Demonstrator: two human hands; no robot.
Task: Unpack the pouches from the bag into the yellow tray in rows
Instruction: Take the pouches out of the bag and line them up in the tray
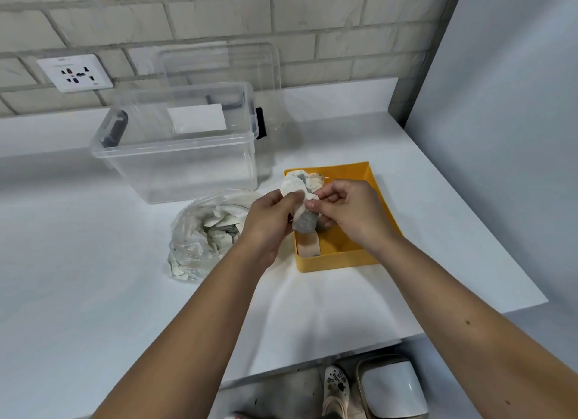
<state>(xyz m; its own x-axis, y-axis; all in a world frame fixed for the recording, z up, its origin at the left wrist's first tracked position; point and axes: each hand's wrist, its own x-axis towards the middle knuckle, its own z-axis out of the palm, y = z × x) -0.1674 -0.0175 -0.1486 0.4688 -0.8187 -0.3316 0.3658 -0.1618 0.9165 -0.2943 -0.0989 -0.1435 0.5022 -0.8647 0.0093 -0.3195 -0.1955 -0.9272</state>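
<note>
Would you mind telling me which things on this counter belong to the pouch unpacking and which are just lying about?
Part of the job:
- plastic bag of pouches
- yellow tray
- pouch held by left hand and right hand
- pouch in tray

Lying about:
- clear storage box
- its lid
- wall socket

A plain utility room: brick wall [219,11], white counter [93,277], wall socket [75,72].

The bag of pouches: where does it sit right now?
In the head view the bag lies on the white table, just left of the left hand and the yellow tray, in front of the clear bin.
</note>
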